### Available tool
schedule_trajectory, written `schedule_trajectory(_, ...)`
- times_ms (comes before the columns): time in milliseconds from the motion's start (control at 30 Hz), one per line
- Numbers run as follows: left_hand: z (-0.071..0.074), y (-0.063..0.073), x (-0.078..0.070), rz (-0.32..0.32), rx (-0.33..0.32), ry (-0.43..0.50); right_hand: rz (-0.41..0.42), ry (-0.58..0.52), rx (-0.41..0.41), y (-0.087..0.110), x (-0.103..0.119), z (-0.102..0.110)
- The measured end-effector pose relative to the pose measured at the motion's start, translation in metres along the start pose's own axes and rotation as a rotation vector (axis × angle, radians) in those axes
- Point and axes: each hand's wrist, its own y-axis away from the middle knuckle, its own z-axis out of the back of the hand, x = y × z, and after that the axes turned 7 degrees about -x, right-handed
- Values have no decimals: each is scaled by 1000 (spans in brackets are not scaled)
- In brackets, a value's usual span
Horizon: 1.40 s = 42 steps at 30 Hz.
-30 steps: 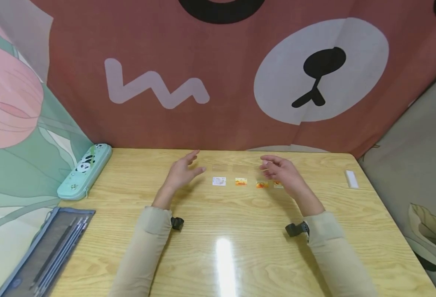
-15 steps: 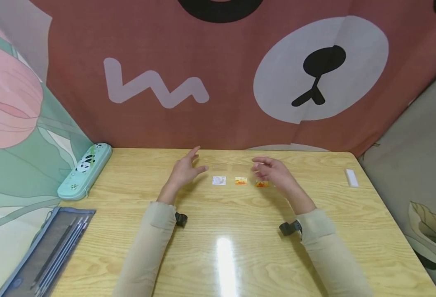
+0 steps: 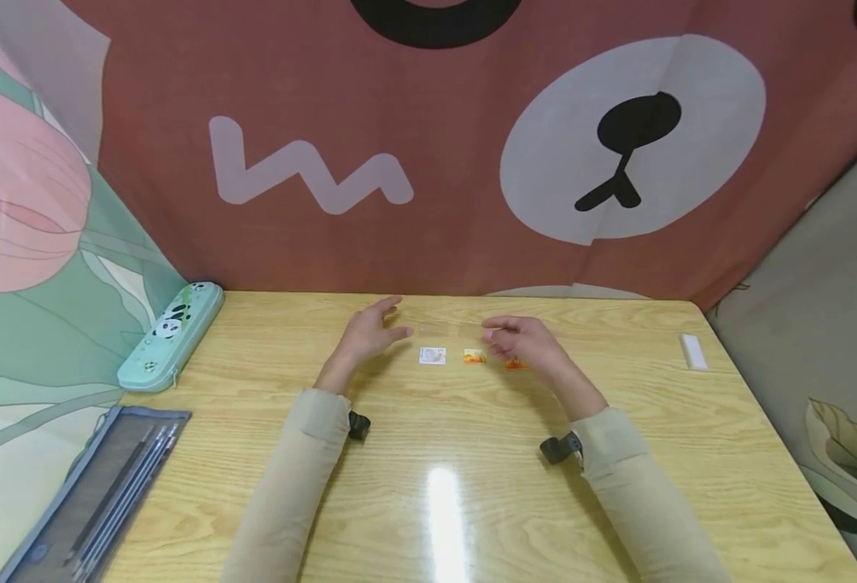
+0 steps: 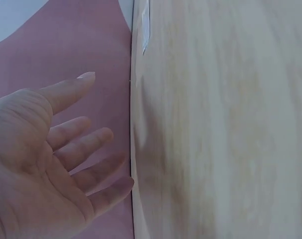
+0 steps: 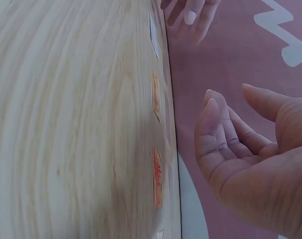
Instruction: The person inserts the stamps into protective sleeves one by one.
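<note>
Small stamp-like printed pieces lie in a row near the table's back edge. On the left of the row is a white piece [image 3: 432, 355], then a yellow-orange piece [image 3: 475, 356]. A red-orange piece [image 5: 157, 177] comes third, partly covered by my right hand in the head view; a sliver of another piece [image 5: 160, 234] shows at the bottom of the right wrist view. My left hand [image 3: 364, 334] hovers left of the white piece, fingers apart and holding nothing. Above the row's right part, my right hand [image 3: 534, 348] has loosely bent fingers with nothing between them.
A panda pencil case [image 3: 171, 336] stands at the table's left edge. Nearer to me lies a mesh pouch [image 3: 100, 494] with several pencils. A white block [image 3: 694, 352] is at the far right. Behind the wooden table [image 3: 370, 502] hangs a reddish-brown curtain [image 3: 312, 251].
My right hand has moved left along the row, covering the rightmost piece in the head view. My left hand has shifted slightly right. The pieces stay in place.
</note>
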Motion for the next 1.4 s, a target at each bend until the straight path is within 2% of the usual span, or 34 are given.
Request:
schedule_trajectory(233,-3,-10,-1,-39,13,-78,-12,13,13,-2,6,-11)
schedule_trajectory(533,-3,-14,-2,-28,7,-111,-22,28,11,-11,11,-25)
schedule_trajectory(800,-12,-20,1,-46,15,-126,-32,22,34,-13,11,-38)
schedule_trajectory(967,-17,-23,3,-61,11,-188,-41,36,51,-12,10,-46)
schedule_trajectory(1167,-15,-21,1,-45,34,-228,-38,29,84,-13,10,-52)
schedule_trajectory(1400,-15,-21,-4,-48,36,-264,14,155,78,-15,8,-59)
